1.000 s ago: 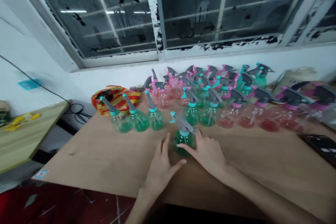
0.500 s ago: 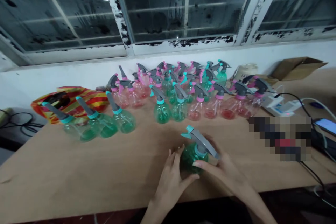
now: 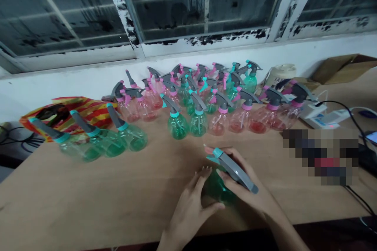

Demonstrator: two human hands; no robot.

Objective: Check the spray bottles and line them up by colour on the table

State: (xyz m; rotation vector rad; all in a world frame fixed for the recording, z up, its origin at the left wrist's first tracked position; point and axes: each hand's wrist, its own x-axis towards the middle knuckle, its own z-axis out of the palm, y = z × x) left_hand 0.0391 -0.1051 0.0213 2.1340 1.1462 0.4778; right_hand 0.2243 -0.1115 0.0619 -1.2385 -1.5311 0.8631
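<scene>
Near the front of the table stands a green spray bottle (image 3: 217, 186) with a grey and turquoise spray head (image 3: 235, 169). My right hand (image 3: 255, 204) closes around its neck, thumb on the near side and fingers behind, just under the spray head. Cupped against the left side of the bottle's body is my left hand (image 3: 188, 204), its fingertips and thumb curved round it. Part of the neck and body is hidden by my hands.
Three green spray bottles (image 3: 137, 139) stand at left before a striped bag (image 3: 88, 106). Rows of pink and green spray bottles (image 3: 178, 125) fill the back. A power strip (image 3: 321, 119), cables, a blurred-out patch and a cardboard box (image 3: 341, 68) are at right.
The view has swung right. The spray bottle has come closer to the table's front edge, and my right hand has shifted from its side up around the neck.
</scene>
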